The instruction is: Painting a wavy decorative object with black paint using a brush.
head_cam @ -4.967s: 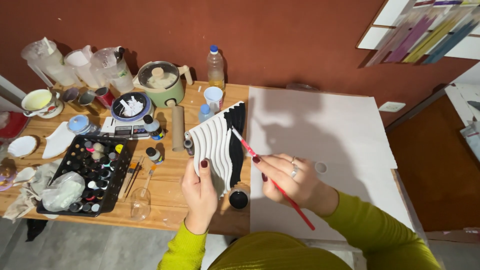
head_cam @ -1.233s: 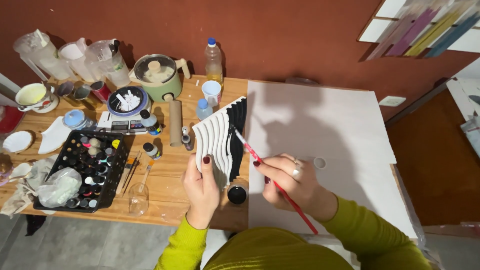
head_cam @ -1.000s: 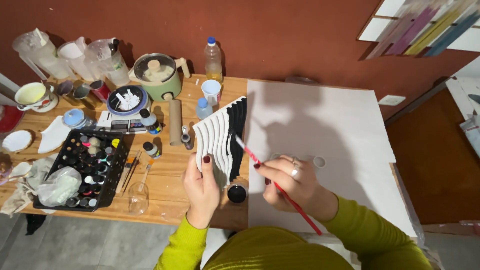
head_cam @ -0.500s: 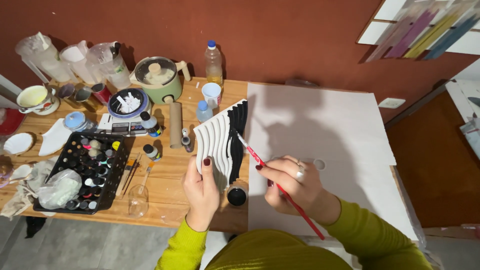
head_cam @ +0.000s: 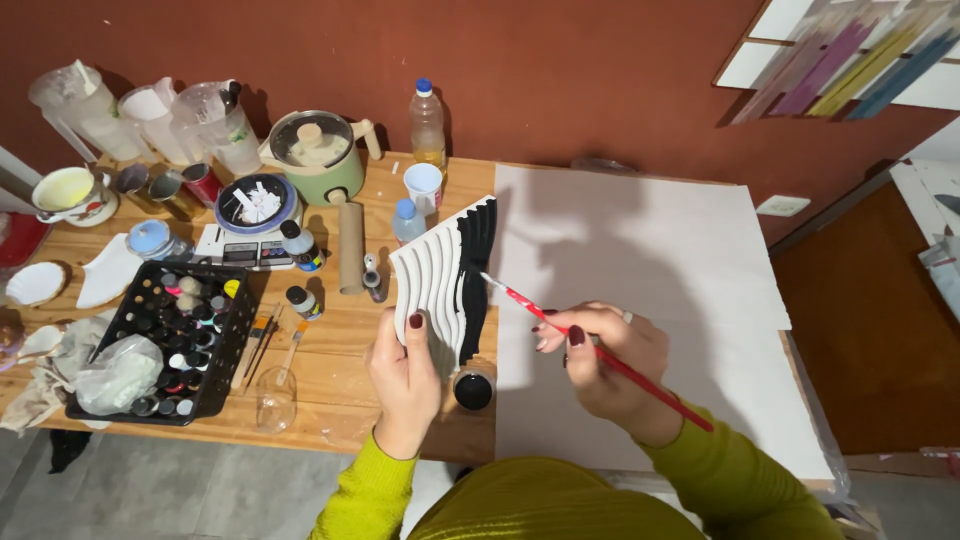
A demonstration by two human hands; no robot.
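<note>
— What's nearest to the person?

— The two hands. The left hand (head_cam: 402, 378) has its fingers clenched around the lower edge of a white wavy relief panel (head_cam: 440, 280), holding it tilted up off the wooden table (head_cam: 330, 340). The right hand (head_cam: 600, 355) has its fingers pinched on a red-handled paintbrush (head_cam: 590, 350), whose tip touches the panel's right side.

— How much of the panel is painted?

— The ridges along the right edge are black; the wider band of ridges to the left is bare white. So I'd judge it well under half covered — most of the ridges are left.

— Where's the paint?

— A small open jar of black paint (head_cam: 473, 388) sits just below the panel, between the hands, at the edge of a large white sheet (head_cam: 650, 250) spread over the right of the table.

— And farther out?

— To the left, a black crate of paint bottles (head_cam: 165, 340) with spare brushes (head_cam: 262, 340) beside it. Beyond that, a kitchen scale (head_cam: 245, 245) carrying a bowl, a green pot with a lid (head_cam: 315, 155), clear measuring jugs (head_cam: 150, 120) and a plastic bottle (head_cam: 428, 120) against the red wall.
</note>
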